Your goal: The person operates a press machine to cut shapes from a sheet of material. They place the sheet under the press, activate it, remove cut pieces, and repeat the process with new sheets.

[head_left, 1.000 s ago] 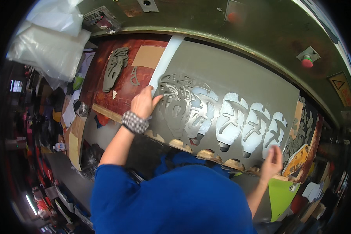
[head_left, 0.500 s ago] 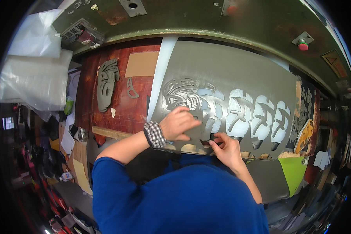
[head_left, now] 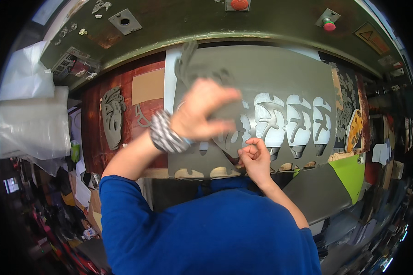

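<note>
A grey sheet (head_left: pixel 280 68) lies on the work surface, with a row of hand-like cut-outs (head_left: pixel 270 121) showing pale material beneath. My left hand (head_left: pixel 206 110), smeared by motion, is over the sheet's left part with thumb and fingers apart. Just beyond it is a blurred grey bundle of thin, looped shapes (head_left: pixel 197 66); whether it touches my hand is unclear. My right hand (head_left: pixel 256 160) is at the sheet's near edge, thumb and fingertips pinched together beside a loosened grey piece (head_left: pixel 234 142). What is between those fingertips is hidden.
A stack of grey cut pieces (head_left: pixel 112 117) and a brown card (head_left: pixel 147 87) lie on the red board at left. Grey scraps (head_left: pixel 346 91) and a yellow pad (head_left: pixel 354 130) are at right. Beyond stands a green machine beam (head_left: pixel 170 23) with a red button (head_left: pixel 329 24).
My left hand has moved up and away from me, and the grey looped shapes have shifted toward the machine beam. My right hand has lifted slightly. The whole view has shifted.
</note>
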`<state>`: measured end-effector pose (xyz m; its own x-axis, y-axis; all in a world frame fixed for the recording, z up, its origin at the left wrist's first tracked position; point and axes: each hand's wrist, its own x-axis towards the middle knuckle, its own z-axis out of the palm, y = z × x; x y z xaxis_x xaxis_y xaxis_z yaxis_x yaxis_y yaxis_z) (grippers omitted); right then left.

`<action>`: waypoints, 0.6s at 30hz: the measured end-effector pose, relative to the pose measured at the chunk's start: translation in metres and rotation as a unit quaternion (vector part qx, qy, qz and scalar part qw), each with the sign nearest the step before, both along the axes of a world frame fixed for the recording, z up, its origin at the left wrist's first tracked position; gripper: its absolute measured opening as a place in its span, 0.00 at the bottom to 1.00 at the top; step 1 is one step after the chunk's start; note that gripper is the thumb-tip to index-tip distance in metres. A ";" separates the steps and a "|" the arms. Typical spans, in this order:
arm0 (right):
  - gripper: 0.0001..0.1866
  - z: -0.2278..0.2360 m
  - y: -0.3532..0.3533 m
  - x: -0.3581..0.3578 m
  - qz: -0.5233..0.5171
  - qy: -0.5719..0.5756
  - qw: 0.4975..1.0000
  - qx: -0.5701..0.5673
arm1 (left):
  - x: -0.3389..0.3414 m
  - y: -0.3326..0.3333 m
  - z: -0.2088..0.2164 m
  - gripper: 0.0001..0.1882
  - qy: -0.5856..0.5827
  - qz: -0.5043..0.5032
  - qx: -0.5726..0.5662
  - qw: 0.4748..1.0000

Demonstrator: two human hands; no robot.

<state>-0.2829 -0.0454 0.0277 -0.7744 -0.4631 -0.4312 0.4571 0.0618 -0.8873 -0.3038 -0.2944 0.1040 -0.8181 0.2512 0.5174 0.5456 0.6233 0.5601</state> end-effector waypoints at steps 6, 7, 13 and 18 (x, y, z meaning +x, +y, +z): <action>0.14 0.009 0.003 -0.001 -0.027 0.014 0.993 -0.111 | 0.027 0.050 -0.050 0.24 -0.156 -0.064 -0.032 0.985; 0.14 0.008 0.004 -0.001 -0.041 0.031 0.994 -0.100 | 0.021 0.042 -0.046 0.20 -0.107 -0.028 0.058 0.992; 0.13 0.008 0.002 0.006 0.136 0.139 0.978 0.080 | -0.019 -0.042 0.056 0.17 0.004 0.089 0.538 0.838; 0.15 0.009 -0.010 0.000 0.261 0.144 0.949 0.103 | -0.018 -0.071 0.107 0.20 0.059 0.086 0.426 0.899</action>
